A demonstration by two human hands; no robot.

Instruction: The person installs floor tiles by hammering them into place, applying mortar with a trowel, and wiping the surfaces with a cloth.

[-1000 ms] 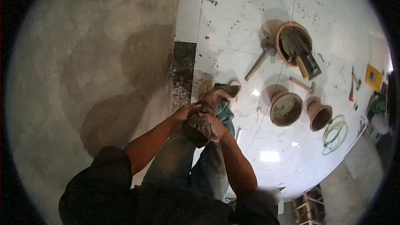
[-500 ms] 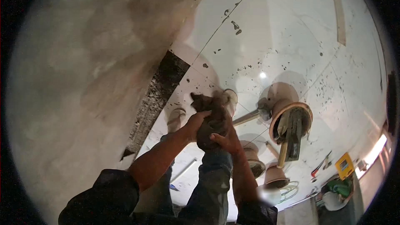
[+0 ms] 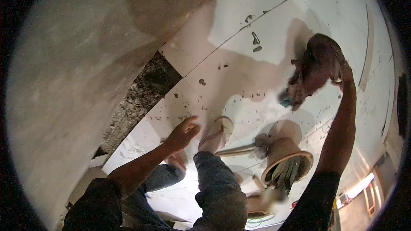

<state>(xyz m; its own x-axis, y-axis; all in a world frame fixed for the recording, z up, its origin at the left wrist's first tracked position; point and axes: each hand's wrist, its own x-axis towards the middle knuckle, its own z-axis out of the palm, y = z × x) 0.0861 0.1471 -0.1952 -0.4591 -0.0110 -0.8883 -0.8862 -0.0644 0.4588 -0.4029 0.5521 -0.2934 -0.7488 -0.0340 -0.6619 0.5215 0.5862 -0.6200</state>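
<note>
A dark brown, crumpled cloth [image 3: 319,60] hangs from my right hand [image 3: 345,77], which is stretched far out to the right over the white tiles. The fingers are closed on the cloth's right side, and folds hide part of them. A small teal patch shows at the cloth's lower end. My left hand [image 3: 183,136] is empty, its fingers stretched and partly apart, in the air just left of my sandalled foot [image 3: 223,127].
A clay-coloured bucket [image 3: 264,175] with long grey-caked tools stands right of my legs. Beside it lies a mallet [image 3: 260,140]. Dark spatters dot the tile floor [image 3: 239,72]. A rough untiled strip [image 3: 137,94] runs along the plain wall [image 3: 72,68]. A long strip [image 3: 367,47] lies far right.
Both hands were on the cloth in front of my legs. My left hand has let go, and my right hand has carried the cloth up and to the right. The view has shifted.
</note>
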